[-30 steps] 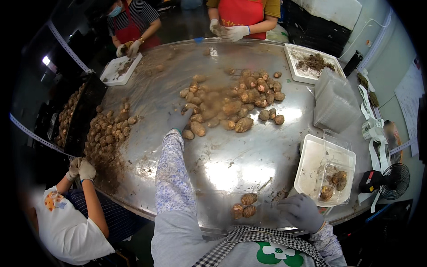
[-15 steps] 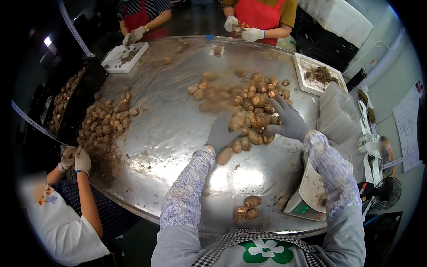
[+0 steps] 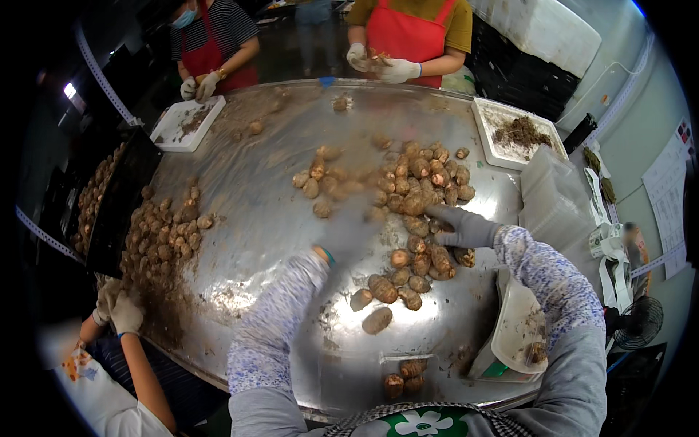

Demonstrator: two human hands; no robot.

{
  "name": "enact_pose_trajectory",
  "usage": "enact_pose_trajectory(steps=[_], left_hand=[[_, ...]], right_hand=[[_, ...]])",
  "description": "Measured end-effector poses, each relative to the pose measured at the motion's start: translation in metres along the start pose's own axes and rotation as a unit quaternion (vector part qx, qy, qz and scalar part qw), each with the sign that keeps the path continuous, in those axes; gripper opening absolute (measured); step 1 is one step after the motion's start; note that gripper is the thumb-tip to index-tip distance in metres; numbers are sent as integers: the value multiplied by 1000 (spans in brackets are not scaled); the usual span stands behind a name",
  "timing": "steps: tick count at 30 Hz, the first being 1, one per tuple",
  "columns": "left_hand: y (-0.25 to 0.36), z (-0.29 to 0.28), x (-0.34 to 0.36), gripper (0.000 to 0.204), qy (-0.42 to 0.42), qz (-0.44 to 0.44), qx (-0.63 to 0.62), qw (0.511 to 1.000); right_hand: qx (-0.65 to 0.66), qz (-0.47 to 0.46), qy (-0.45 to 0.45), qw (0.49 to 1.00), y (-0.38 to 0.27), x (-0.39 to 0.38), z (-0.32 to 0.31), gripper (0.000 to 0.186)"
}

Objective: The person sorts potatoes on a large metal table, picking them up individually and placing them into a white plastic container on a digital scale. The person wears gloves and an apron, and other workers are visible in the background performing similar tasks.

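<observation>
Brown, ringed taro corms (image 3: 419,171) lie heaped in the middle of the metal table (image 3: 255,240). A looser group of taro (image 3: 408,280) has spread on my side of the heap. My right hand (image 3: 470,227), in a grey glove, rests its outstretched fingers against taro at the right of the group, gripping none that I can see. Left of the heap, my gloved left hand (image 3: 349,233) is smeared by motion, so its fingers cannot be made out. Close to my body, a clear tray (image 3: 429,360) holds a few taro.
A white scale (image 3: 520,335) carrying a taro stands at right, with stacked clear trays (image 3: 553,193) beyond. White trays of debris (image 3: 520,131) sit at the far corners. Another taro heap (image 3: 164,233) lies left beside a black crate (image 3: 120,197). Gloved co-workers (image 3: 408,44) surround the table.
Both hands have drawn nearer to me, the left also moving leftward. Several taro have spread out from the heap toward my side. The head view has shifted slightly.
</observation>
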State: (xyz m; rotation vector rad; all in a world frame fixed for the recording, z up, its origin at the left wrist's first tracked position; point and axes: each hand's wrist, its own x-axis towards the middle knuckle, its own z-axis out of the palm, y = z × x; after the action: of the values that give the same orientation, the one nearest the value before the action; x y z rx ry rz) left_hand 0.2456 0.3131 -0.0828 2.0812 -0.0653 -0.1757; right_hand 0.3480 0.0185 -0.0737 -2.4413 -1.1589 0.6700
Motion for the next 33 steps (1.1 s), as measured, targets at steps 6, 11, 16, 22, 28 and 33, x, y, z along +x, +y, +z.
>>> enact_pose_trajectory(steps=[6,11,16,22,28,33], left_hand=[[-102,-110,85,81,181,-130,331,917],[-158,-121,121,92,164,-246,296,908],[-107,-84,152,93,136,-223,278,924],[-46,-45,169,84,15,-160,283,946],[-31,15,156,73,40,-102,319,942],[-37,33,130,66,39,-69,304,949]], right_hand=[[15,112,248,962,98,36,-57,80],[16,253,177,951,127,92,-88,61],[61,245,115,961,168,139,-68,52],[35,166,23,985,96,206,-60,73],[-58,109,-27,992,80,202,-37,72],[-90,128,-32,987,39,150,-27,51]])
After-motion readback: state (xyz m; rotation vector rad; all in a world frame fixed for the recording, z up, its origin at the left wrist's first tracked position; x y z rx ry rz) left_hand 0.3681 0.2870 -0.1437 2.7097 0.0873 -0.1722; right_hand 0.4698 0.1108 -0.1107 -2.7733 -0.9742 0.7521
